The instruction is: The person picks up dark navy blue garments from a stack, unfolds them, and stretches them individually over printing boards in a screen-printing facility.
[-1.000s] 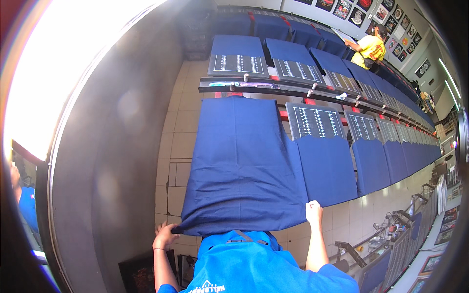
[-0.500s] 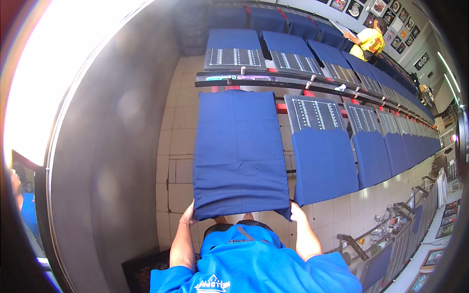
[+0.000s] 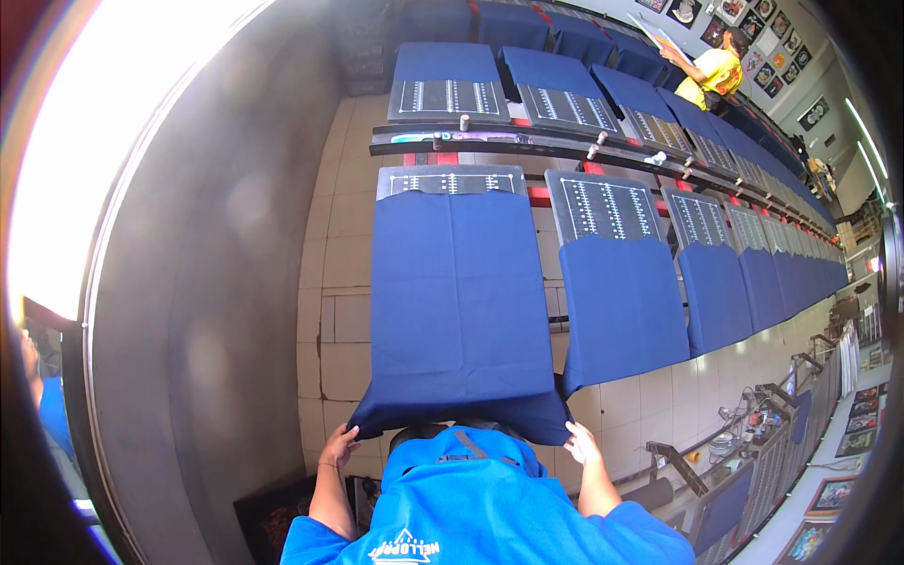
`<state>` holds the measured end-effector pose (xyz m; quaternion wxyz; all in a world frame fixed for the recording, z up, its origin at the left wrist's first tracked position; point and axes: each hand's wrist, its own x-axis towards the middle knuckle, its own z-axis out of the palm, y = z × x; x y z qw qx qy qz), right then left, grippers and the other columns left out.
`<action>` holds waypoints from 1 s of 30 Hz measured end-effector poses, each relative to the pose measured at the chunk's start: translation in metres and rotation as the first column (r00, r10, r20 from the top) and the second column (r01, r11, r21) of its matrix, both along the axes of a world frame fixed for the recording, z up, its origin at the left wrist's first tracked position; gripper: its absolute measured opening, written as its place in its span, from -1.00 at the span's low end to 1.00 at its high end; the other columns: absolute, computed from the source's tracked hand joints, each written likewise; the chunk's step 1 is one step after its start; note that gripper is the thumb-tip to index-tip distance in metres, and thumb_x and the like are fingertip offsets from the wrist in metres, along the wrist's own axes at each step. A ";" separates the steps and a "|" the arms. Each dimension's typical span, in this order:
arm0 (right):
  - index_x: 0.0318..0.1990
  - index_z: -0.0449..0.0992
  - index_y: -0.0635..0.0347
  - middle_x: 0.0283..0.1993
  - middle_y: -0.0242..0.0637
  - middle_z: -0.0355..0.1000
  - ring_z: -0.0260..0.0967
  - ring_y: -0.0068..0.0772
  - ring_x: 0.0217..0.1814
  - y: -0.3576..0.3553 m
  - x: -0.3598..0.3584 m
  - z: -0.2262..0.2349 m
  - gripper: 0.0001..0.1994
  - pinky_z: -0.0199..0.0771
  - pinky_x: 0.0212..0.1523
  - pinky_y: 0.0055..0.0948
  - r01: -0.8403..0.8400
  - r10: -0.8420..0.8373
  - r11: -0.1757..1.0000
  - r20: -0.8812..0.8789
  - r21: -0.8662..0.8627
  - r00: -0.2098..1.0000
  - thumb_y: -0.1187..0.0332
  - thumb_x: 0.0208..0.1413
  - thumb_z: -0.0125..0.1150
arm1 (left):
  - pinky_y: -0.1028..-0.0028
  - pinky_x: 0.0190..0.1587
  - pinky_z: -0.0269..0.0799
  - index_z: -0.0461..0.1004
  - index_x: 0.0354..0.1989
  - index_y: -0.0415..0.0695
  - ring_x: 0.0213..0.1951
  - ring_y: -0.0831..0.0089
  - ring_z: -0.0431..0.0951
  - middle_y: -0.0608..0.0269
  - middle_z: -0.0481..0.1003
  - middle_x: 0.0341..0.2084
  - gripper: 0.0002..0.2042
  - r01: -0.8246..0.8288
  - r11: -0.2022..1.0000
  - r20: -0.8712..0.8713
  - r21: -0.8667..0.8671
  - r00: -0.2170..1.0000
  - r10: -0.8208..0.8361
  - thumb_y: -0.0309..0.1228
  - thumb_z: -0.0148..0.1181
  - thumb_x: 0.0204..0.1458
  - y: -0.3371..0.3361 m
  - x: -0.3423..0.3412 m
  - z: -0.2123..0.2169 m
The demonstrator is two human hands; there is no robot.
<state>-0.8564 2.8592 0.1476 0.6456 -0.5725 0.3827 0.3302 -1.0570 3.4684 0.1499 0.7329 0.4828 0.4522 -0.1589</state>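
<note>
A navy fabric piece lies over the flat printing board in front of me, with a faint crease running down its middle. Its top edge sits a little below the board's far end, where the dark board with white ruler marks shows. My left hand pinches the near left corner of the fabric. At the near right corner my right hand grips the cloth too. Between the hands the near edge is pulled past the board toward my waist and hangs in folds.
To the right, a row of similar boards carries navy fabric. A dark rail with metal knobs runs behind them, with more covered boards beyond. A grey wall stands at left. Far right, a person in a yellow shirt holds a flat frame.
Both hands have drawn the fabric toward me and slightly outward. Its far edge slid down, baring the marked end of the board. The person in yellow has raised the frame.
</note>
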 end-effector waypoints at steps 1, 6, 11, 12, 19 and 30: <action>0.45 -0.04 0.27 0.45 -0.05 0.09 0.05 -0.06 0.46 -0.005 -0.004 -0.009 -0.09 0.23 0.24 -0.05 -0.023 0.021 0.999 -0.030 -0.042 0.999 0.19 0.06 0.40 | 0.08 0.19 0.16 0.41 0.11 0.01 0.16 0.33 0.35 0.35 0.47 0.06 -0.59 -0.018 1.000 -0.011 0.007 1.000 0.018 -0.17 0.27 0.12 -0.003 -0.002 -0.001; 0.44 0.01 0.30 0.43 0.01 0.13 0.13 -0.08 0.43 -0.006 -0.011 -0.014 -0.12 0.27 0.29 -0.08 -0.213 0.176 0.948 -0.167 -0.235 0.970 0.17 0.06 0.38 | 0.07 0.23 0.15 0.38 0.13 -0.05 0.18 0.29 0.33 0.30 0.45 0.09 -0.57 0.087 0.996 -0.109 0.029 0.991 -0.083 -0.22 0.27 0.11 -0.009 -0.010 -0.004; 0.42 0.06 0.29 0.37 -0.07 0.22 0.17 -0.11 0.40 -0.013 -0.011 -0.022 -0.18 0.26 0.28 -0.08 -0.281 0.234 0.926 -0.199 -0.254 0.952 0.22 0.07 0.37 | 0.06 0.18 0.20 0.45 -0.02 -0.06 0.11 0.31 0.37 0.27 0.48 -0.02 -0.68 0.092 0.993 -0.191 0.074 0.979 -0.077 -0.24 0.27 0.10 -0.021 -0.021 -0.012; 0.41 0.09 0.28 0.37 -0.08 0.23 0.18 -0.12 0.40 -0.011 -0.012 -0.023 -0.20 0.26 0.27 -0.09 -0.284 0.240 0.924 -0.190 -0.256 0.952 0.21 0.08 0.36 | 0.05 0.19 0.19 0.45 -0.03 -0.08 0.13 0.30 0.36 0.25 0.48 -0.01 -0.69 0.070 0.994 -0.200 0.085 0.978 -0.052 -0.25 0.27 0.09 -0.025 -0.023 -0.013; 0.19 0.44 0.27 0.23 -0.03 0.40 0.30 -0.11 0.31 -0.001 0.006 -0.023 -0.48 0.35 0.18 -0.12 -0.615 0.569 0.736 -0.234 -0.283 0.788 0.13 0.17 0.21 | 0.10 0.24 0.19 0.45 0.02 -0.15 0.17 0.26 0.36 0.13 0.47 0.04 -0.66 0.016 0.983 -0.334 0.183 0.941 0.047 -0.31 0.24 0.08 -0.037 -0.029 -0.031; 0.38 0.22 0.23 0.39 -0.12 0.21 0.12 -0.31 0.40 0.115 0.150 -0.021 -0.23 0.11 0.38 -0.28 -0.285 0.296 0.955 0.322 -0.084 0.899 -0.28 0.33 -0.32 | 0.23 0.32 0.17 0.22 0.33 -0.21 0.29 0.23 0.29 0.07 0.34 0.25 -0.16 -0.195 0.981 0.298 0.001 0.937 0.186 0.34 -0.24 0.19 -0.009 0.156 -0.028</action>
